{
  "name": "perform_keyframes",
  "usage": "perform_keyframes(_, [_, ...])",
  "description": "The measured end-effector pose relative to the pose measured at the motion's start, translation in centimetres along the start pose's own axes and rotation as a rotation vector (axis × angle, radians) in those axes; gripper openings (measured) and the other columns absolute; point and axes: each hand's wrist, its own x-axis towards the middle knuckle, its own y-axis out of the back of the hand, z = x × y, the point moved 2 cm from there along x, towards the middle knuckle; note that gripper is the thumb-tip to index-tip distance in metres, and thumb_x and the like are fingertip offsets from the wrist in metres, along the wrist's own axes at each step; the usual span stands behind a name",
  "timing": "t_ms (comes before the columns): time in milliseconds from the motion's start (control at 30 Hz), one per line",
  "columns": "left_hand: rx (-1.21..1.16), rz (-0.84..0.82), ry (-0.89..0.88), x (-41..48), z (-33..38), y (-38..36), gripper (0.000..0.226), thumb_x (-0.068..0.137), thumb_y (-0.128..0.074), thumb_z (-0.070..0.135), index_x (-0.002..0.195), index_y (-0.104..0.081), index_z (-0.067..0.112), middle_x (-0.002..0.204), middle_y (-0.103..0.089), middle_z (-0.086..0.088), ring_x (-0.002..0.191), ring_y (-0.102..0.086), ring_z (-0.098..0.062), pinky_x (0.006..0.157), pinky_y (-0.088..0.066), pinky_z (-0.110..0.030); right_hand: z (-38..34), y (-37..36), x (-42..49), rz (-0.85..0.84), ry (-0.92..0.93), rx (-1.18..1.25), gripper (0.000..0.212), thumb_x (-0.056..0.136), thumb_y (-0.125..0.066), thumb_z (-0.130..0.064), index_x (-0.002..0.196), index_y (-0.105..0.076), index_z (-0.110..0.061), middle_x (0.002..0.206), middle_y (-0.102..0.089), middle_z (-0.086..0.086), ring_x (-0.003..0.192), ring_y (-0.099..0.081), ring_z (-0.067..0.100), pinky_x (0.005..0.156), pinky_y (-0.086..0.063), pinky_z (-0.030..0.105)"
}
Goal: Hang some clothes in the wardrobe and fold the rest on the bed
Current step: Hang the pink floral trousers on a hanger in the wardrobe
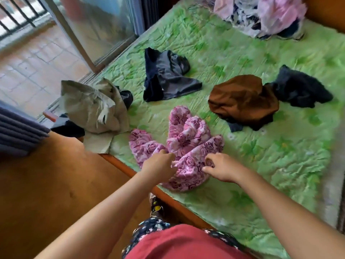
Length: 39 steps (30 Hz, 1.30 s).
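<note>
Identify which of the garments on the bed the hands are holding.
The pink rose-print garment at the bed's near edge: left hand and right hand both pinch it. The brown garment and beige garment lie untouched farther away.

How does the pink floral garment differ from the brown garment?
The pink floral garment is rose-patterned; the brown garment is plain. The left hand and right hand grip the pink floral garment near the bed's edge; the brown garment lies untouched farther in. Both lie crumpled and unfolded on the green bedspread.
</note>
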Motion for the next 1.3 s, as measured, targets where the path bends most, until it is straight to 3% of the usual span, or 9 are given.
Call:
perform_keyframes(267, [0.093, -0.072, -0.214, 10.4, -0.4, 3.6, 0.051, 0.098, -0.049, 0.043, 0.146, -0.041, 0.029, 0.134, -0.051, -0.007, 0.104, -0.064, -0.031, 0.075, -0.060, -0.046, 0.7, -1.2, 4.2, 0.035, -0.251, 0.295, 0.040, 0.096, -0.060, -0.045, 0.123, -0.060, -0.016, 0.118, -0.064, 0.012, 0.107, -0.062, 0.031, 0.091, -0.053, 0.041])
perform_keyframes(400, [0.154, -0.038, -0.286, 14.9, 1.4, 2.7, 0.052, 0.098, -0.052, 0.040, 0.147, -0.036, 0.029, 0.132, -0.048, -0.008, 0.098, -0.063, -0.031, 0.067, -0.060, -0.045, 3.6, -5.1, 5.5, -0.041, -0.340, 0.428, 0.036, 0.098, -0.058, -0.042, 0.122, -0.062, -0.015, 0.122, -0.067, 0.013, 0.111, -0.062, 0.031, 0.087, -0.050, 0.033])
perform_keyframes(633, [0.264, -0.047, -0.226, 24.3, 3.7, 0.2, 0.051, 0.101, -0.048, 0.029, 0.150, -0.037, 0.030, 0.154, -0.035, -0.016, 0.135, -0.044, -0.040, 0.093, -0.054, -0.058, 10.6, -6.5, 12.0, 0.050, -0.374, 0.442, 0.031, 0.103, -0.050, -0.042, 0.112, -0.063, -0.014, 0.092, -0.065, 0.005, 0.073, -0.057, 0.021, 0.058, -0.038, 0.030])
perform_keyframes(800, [0.258, 0.028, -0.151, 31.8, 5.0, -1.6, 0.072, 0.102, -0.049, 0.038, 0.159, -0.007, 0.037, 0.163, -0.012, -0.019, 0.144, -0.030, -0.044, 0.099, -0.047, -0.058, 15.4, -5.3, 20.6, 0.239, -0.425, 0.475, 0.037, 0.105, -0.044, -0.023, 0.140, -0.043, -0.010, 0.126, -0.060, 0.023, 0.108, -0.061, 0.041, 0.082, -0.045, 0.041])
perform_keyframes(933, [0.220, -0.004, -0.157, 36.7, 6.1, -3.3, 0.075, 0.105, -0.043, 0.041, 0.156, 0.012, 0.048, 0.165, 0.004, -0.020, 0.145, -0.025, -0.050, 0.103, -0.045, -0.060, 17.8, -5.7, 27.2, 0.225, -0.411, 0.417, 0.049, 0.099, -0.045, -0.011, 0.148, -0.038, -0.010, 0.142, -0.045, 0.021, 0.125, -0.050, 0.045, 0.103, -0.044, 0.047])
perform_keyframes(1067, [0.219, -0.157, -0.003, 39.1, 5.8, -5.5, 0.080, 0.102, -0.049, 0.028, 0.155, 0.005, 0.053, 0.166, 0.018, -0.016, 0.151, -0.004, -0.047, 0.113, -0.036, -0.061, 19.2, -7.9, 32.0, 0.076, -0.301, 0.378, 0.069, 0.103, -0.042, -0.028, 0.162, -0.007, -0.018, 0.164, -0.023, 0.018, 0.149, -0.024, 0.041, 0.122, -0.021, 0.050])
perform_keyframes(1167, [0.306, -0.217, -0.007, 38.6, 4.8, -6.7, 0.078, 0.090, -0.061, 0.028, 0.153, -0.018, 0.048, 0.159, -0.011, -0.019, 0.144, -0.017, -0.048, 0.106, -0.041, -0.063, 19.7, -10.2, 32.1, -0.132, -0.339, 0.382, 0.094, 0.091, -0.053, -0.027, 0.160, 0.011, -0.032, 0.168, -0.004, 0.012, 0.152, -0.008, 0.044, 0.123, -0.018, 0.054])
perform_keyframes(1233, [0.315, -0.252, 0.004, 37.4, 3.5, -7.2, 0.074, 0.085, -0.066, 0.031, 0.148, -0.029, 0.038, 0.150, -0.021, -0.021, 0.135, -0.029, -0.050, 0.102, -0.044, -0.062, 19.7, -11.5, 30.6, -0.206, -0.396, 0.379, 0.097, 0.085, -0.057, -0.023, 0.160, 0.005, -0.035, 0.167, -0.001, 0.015, 0.150, -0.007, 0.049, 0.119, -0.024, 0.055])
perform_keyframes(1300, [0.333, -0.297, 0.006, 35.5, 2.0, -8.0, 0.072, 0.080, -0.072, 0.033, 0.144, -0.039, 0.031, 0.146, -0.023, -0.022, 0.123, -0.044, -0.048, 0.099, -0.050, -0.056, 19.5, -12.6, 28.4, -0.215, -0.405, 0.338, 0.084, 0.081, -0.059, -0.025, 0.155, -0.020, -0.028, 0.159, -0.019, 0.021, 0.144, -0.022, 0.050, 0.111, -0.035, 0.052])
